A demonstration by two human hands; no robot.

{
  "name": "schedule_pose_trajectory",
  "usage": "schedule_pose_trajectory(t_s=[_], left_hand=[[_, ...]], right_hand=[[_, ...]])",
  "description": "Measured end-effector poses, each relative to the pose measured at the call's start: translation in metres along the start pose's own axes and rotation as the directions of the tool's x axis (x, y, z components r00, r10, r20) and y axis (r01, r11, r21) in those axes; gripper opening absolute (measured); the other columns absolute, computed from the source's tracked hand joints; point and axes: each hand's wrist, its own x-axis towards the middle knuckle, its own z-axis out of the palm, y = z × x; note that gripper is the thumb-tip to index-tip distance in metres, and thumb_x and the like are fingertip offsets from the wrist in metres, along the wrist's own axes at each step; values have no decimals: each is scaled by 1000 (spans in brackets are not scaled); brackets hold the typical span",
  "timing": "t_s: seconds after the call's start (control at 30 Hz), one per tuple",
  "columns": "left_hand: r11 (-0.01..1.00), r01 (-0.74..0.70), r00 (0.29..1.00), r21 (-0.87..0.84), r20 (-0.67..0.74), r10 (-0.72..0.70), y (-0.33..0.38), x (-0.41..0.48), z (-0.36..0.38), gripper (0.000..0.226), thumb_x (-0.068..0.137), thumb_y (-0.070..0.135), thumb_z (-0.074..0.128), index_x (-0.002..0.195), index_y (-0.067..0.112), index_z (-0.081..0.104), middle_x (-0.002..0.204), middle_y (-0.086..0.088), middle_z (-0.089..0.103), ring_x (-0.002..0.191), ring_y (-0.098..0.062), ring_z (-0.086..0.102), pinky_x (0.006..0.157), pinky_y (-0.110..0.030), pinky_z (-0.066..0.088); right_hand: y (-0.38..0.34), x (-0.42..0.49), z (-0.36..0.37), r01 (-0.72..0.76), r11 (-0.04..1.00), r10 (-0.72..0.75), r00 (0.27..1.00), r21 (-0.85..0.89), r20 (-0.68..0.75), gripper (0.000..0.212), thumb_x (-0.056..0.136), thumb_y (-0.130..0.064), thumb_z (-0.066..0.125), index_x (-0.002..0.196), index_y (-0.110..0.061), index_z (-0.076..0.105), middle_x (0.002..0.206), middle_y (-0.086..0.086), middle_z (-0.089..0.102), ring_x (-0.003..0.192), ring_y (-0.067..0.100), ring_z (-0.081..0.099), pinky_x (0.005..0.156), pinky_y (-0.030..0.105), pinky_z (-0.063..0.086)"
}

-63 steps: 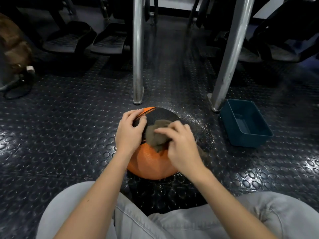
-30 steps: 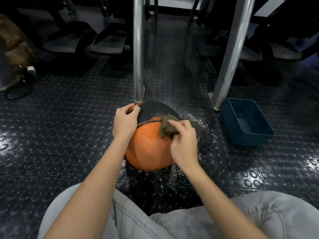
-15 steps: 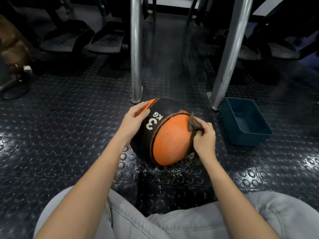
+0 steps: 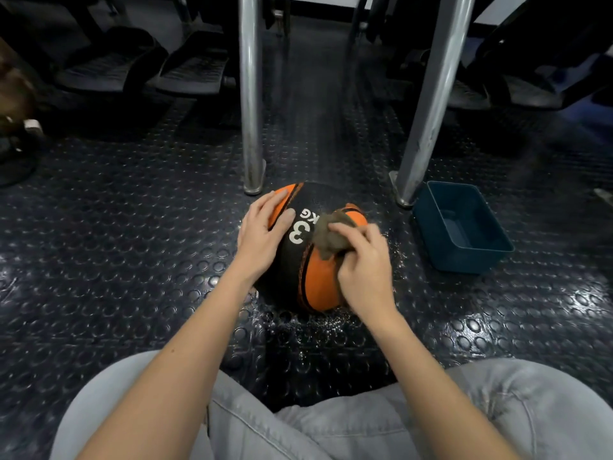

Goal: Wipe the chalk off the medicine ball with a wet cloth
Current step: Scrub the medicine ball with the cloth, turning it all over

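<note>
Centrally, ball (image 4: 318, 283): orange with a black band, white "3 KG" on the band turned up toward the camera. Set on dark studded floor (image 4: 116, 260), ahead of the knees, just short of the foot of the left post (image 4: 250, 94).

On its upper left, left hand (image 4: 260, 237): laid flat, fingers straight and slightly spread across orange panel and band, thumb near the "3". Pressing only, grasping nothing.

On its upper right, right hand (image 4: 363, 270): fingers curled over cloth (image 4: 326, 239), pinning it to the orange panel beside the band.

Same cloth: brown-grey, bunched, partly hidden under the fingers, loose end poking out toward the "KG".

Chalk on the ball: too blurred to tell, perhaps a faint pale haze along the band's edge.

Around the ball, droplets (image 4: 328, 327): small, glinting, with a wet sheen on the studs, mostly on the near side and to the right.

To the right, tub (image 4: 431, 234): teal, rectangular, open-topped, on the floor, near the ball but apart from it.

Beyond, two chrome posts: left post upright, foot just behind the ball; right post (image 4: 431, 94) slanted, foot just beside the tub's far left corner.

Farther back, upper left, footplates (image 4: 112, 68): dark, ribbed, paired, in shadow.

Nearest, trousers (image 4: 331, 426): pale grey, filling the lower edge, both bare forearms reaching out over them.
</note>
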Motion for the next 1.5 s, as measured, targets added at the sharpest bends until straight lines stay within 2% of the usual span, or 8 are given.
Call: schedule_pose_trajectory(t_s=[0.2,0.4,0.67,0.8,0.9,1.07,1.3,1.5], left_hand=[[999,8,1000,45,-13,-7,4,1,4,79,69,75,30,138,38,43,138,15,35,130,-7,25,113,-35,16],[999,-27,998,36,-60,29,3,-1,6,73,75,68,37,137,31,46,137,11,38,126,-3,29,107,-23,16],[998,43,999,36,-8,-43,8,-4,1,77,65,74,39,134,41,42,126,16,29,124,-7,27,114,-36,16],[991,11,997,132,75,-21,29,4,1,61,81,60,51,138,42,40,142,17,35,142,-15,17,117,-51,8],[945,-14,973,328,222,-62,38,3,7,43,97,46,41,139,52,31,155,23,15,145,-9,-7,114,-51,-10],[938,-11,975,347,212,-67,36,-2,4,45,100,31,39,138,55,29,154,26,14,144,-5,-7,114,-48,-10],[939,-28,965,342,255,-64,34,-6,0,42,100,41,38,139,53,29,155,24,12,144,-6,-10,113,-49,-11],[933,-16,973,359,221,-68,36,-8,3,41,100,40,38,137,55,31,154,25,14,144,-5,-8,114,-48,-10]], right_hand=[[28,18,-1,-289,957,290,955,33,-68,47,83,14,40,118,-9,63,102,5,50,104,29,51,91,21,35],[-23,-22,11,200,976,-196,979,-91,55,52,75,-5,30,110,-12,68,94,10,57,82,31,50,75,36,46],[39,17,-1,-316,947,318,947,56,-42,48,86,13,41,124,-10,59,100,3,48,103,26,51,90,20,34],[33,13,-1,-271,959,272,962,86,-6,49,87,12,40,125,-13,59,102,1,47,106,25,49,94,22,34],[24,22,-2,-254,967,254,967,13,13,50,86,11,40,124,-14,60,103,4,49,106,27,48,92,22,35],[-13,0,11,86,992,-86,996,-89,1,50,80,6,38,120,-12,63,104,11,55,92,30,47,86,36,41],[48,6,-6,-437,898,438,899,-49,18,47,87,11,39,129,-4,54,112,12,51,112,28,49,88,18,30],[-4,-4,7,57,997,-60,997,-60,-43,52,77,7,38,113,-16,67,98,11,51,89,27,45,83,32,39]])
